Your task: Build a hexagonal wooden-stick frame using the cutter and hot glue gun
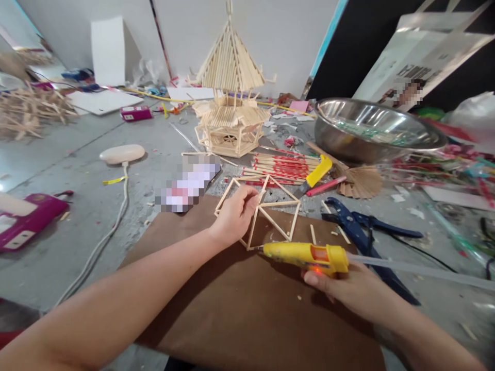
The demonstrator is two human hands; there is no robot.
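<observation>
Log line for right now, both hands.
left hand: holds stick frame | right hand: holds glue gun, tip near frame's corner | behind: stick tower

A hand could pass low over the near part of the brown sheet (232,319), between the left forearm (135,288) and the right forearm (406,309). Beyond it, the open stick frame (278,204), red-marked sticks (284,167) and stick pagoda (232,103) block a straight low path to the far side, with the steel bowl (348,139) far right. The glue gun (288,251), its long glue stick (417,268) and the blue pliers (353,229) obstruct the right.
</observation>
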